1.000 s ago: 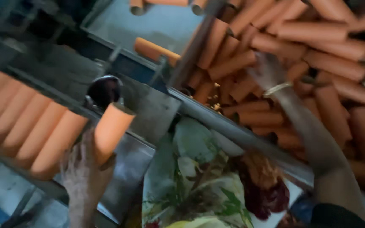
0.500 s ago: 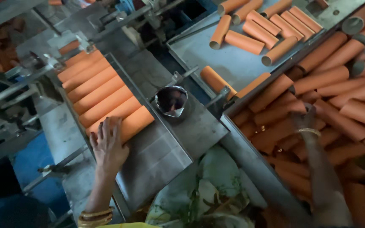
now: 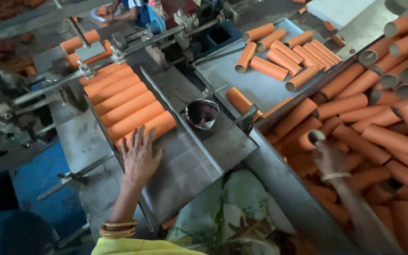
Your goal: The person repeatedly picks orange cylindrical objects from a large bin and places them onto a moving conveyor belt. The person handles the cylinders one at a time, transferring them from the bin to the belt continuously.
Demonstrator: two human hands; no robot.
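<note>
Tubes of orange cardboard fill this workplace. The left hand [image 3: 139,155] lies flat, fingers spread, on the near end of a row of orange tubes [image 3: 123,101] that rest side by side on a sloping metal tray [image 3: 185,163]; its fingertips press against the nearest tube [image 3: 153,126] of the row, and it grasps nothing. Gold bangles [image 3: 117,229] circle that wrist near the tray's near edge. The right hand [image 3: 326,158] is blurred, reaching into a bin heaped with loose orange tubes [image 3: 378,137] on the right; it appears closed around a single tube [image 3: 311,139] whose open end faces up, though the blur keeps the finger positions from being clear. A band [image 3: 335,176] sits on that wrist. A small metal cup [image 3: 202,114] stands at the far right corner of the tray, between the row and the bin. Beyond it, a flat metal table [image 3: 242,80] carries a scattered group of tubes [image 3: 284,56] toward its far edge. Metal rods and brackets of a machine [image 3: 133,45] cross above the far end of the row. Flowered cloth [image 3: 232,208] shows at the bottom, just beside the tray's near right corner.
</note>
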